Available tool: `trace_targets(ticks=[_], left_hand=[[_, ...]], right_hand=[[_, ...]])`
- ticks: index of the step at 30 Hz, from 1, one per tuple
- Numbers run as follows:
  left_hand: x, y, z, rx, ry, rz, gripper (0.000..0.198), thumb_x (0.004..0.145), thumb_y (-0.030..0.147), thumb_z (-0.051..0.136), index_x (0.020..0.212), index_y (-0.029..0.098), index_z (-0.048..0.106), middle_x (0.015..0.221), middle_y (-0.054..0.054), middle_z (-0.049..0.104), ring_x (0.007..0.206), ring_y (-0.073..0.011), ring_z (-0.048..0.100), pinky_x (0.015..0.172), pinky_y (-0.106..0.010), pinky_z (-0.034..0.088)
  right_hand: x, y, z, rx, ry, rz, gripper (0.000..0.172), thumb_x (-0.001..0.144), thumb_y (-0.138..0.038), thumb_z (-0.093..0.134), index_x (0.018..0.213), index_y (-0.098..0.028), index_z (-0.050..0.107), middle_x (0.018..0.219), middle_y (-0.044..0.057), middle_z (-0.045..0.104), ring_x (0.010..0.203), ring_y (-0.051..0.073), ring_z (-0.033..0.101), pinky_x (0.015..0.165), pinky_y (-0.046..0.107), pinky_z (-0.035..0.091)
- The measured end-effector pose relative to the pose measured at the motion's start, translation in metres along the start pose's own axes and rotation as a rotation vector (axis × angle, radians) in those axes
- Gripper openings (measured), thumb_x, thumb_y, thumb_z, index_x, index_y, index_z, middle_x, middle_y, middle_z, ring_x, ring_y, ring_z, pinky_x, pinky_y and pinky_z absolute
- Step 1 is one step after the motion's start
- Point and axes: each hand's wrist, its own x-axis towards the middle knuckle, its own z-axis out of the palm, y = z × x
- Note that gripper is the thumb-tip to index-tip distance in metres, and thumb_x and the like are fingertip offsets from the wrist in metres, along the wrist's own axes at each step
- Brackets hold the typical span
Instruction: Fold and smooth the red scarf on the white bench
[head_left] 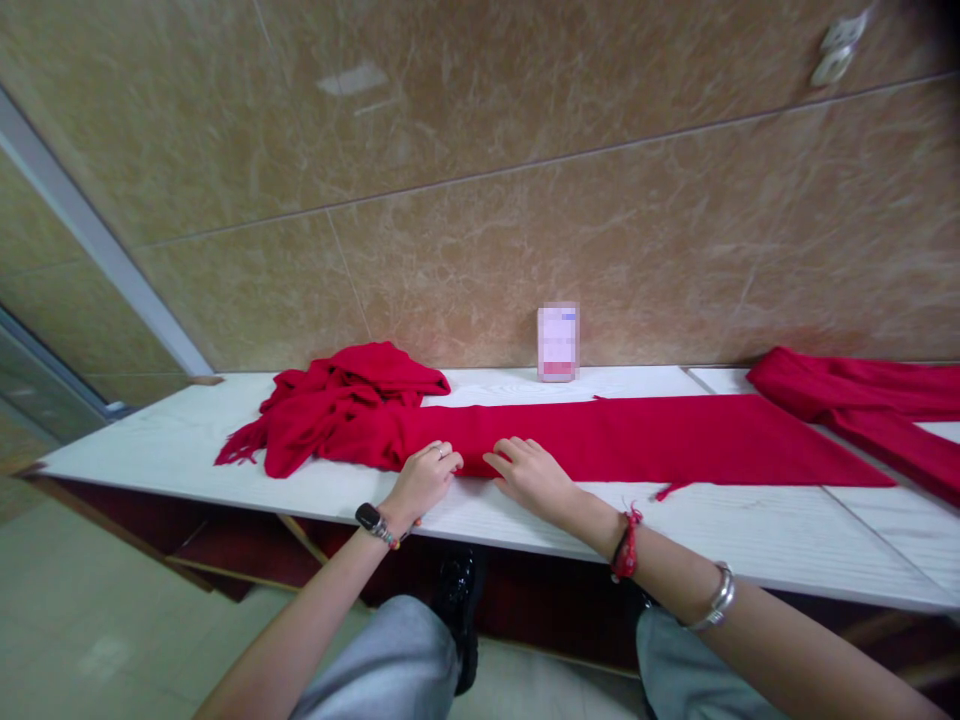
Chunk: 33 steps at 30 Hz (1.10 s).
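Two hands curl palm-down, side by side; red cloth beneath.

No text, label, brand, number or sign can be read. The front of the pale upright object is obscured by coarse pixel blocks; on the dark wristwatch, no characters can be distinguished.
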Motion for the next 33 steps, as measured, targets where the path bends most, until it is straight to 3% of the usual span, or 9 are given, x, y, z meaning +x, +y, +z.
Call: trace_targets(ticks=[8, 15, 27, 33], left_hand=[[0.001, 0.001, -0.002, -0.120, 0.040, -0.102, 0.023, 0.073, -0.002, 0.044, 0.074, 0.017, 0.058, 0.075, -0.001, 0.054, 0.079, -0.0144, 0.050, 0.074, -0.025, 0.044], [-0.007, -0.011, -0.009, 0.007, -0.057, -0.055, 0.027, 0.074, -0.001, 0.042, 0.086, 0.017, 0.059, 0.085, -0.003, 0.054, 0.084, -0.0163, 0.050, 0.078, -0.029, 0.044], [-0.014, -0.021, -0.010, 0.055, -0.153, 0.000, 0.025, 0.075, -0.004, 0.038, 0.074, 0.016, 0.054, 0.076, -0.002, 0.050, 0.078, -0.0156, 0.048, 0.080, -0.028, 0.042], [-0.011, -0.022, -0.018, 0.066, -0.238, 0.015, 0.028, 0.076, -0.002, 0.037, 0.080, 0.017, 0.057, 0.083, -0.004, 0.053, 0.083, -0.0169, 0.048, 0.079, -0.029, 0.042]], right_hand=[[0.017, -0.010, 0.011, -0.003, -0.074, -0.096, 0.017, 0.085, -0.015, 0.046, 0.084, -0.014, 0.063, 0.082, 0.008, 0.060, 0.077, 0.019, 0.053, 0.068, 0.029, 0.038], [0.014, -0.008, 0.010, 0.214, -0.053, -0.024, 0.026, 0.085, -0.012, 0.042, 0.090, -0.019, 0.067, 0.086, 0.006, 0.060, 0.077, 0.017, 0.053, 0.066, 0.025, 0.039], [0.012, -0.001, 0.023, 0.314, -0.019, -0.119, 0.029, 0.087, -0.017, 0.041, 0.100, -0.024, 0.065, 0.087, 0.004, 0.057, 0.078, 0.015, 0.049, 0.068, 0.024, 0.037], [0.012, 0.000, 0.019, 0.331, -0.063, -0.135, 0.036, 0.087, -0.012, 0.040, 0.111, -0.029, 0.060, 0.103, 0.007, 0.054, 0.092, 0.019, 0.048, 0.080, 0.032, 0.036]])
